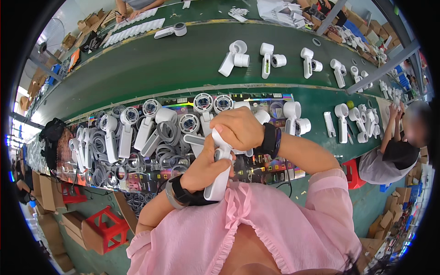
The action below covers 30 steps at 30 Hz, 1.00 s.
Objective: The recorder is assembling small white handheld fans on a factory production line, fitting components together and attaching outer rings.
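Both hands (220, 151) gripping white fan handle (219, 181)

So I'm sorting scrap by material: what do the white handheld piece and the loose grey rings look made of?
The white handheld piece, held by the left hand and right hand, looks like moulded plastic: smooth, even white, rounded edges, soft sheen. The grey rings look like matte plastic or rubber; which one cannot be told.

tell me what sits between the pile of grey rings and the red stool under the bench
In the head view, the dark printed sheet's front edge and a strip of green bench lie between the grey rings and the red stool.
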### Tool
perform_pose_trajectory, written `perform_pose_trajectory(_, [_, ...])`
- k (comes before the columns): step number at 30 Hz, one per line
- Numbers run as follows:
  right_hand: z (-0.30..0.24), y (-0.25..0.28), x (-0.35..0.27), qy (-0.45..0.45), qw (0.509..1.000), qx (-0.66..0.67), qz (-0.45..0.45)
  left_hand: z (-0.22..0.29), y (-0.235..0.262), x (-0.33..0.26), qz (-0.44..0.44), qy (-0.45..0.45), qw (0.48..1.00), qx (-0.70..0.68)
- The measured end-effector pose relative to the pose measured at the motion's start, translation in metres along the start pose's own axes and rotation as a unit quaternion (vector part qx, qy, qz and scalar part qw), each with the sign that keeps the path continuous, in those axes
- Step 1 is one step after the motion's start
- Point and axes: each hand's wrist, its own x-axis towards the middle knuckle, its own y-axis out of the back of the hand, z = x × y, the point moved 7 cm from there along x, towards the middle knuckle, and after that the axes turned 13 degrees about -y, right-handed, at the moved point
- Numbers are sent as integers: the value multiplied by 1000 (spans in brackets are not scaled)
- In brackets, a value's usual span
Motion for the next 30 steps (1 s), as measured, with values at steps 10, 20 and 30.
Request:
perform_pose_trajectory(10, [21,0,9,-86,994,-45,-53,-9,1,9,42,32,996,-72])
perform_pose_trajectory(20, [-4,27,2,-51,993,-78,-70,27,26,-3,-3,59,998,-27])
perform_pose_trajectory(30, [101,68,58,-242,967,27,-82,68,110,58,-12,81,994,66])
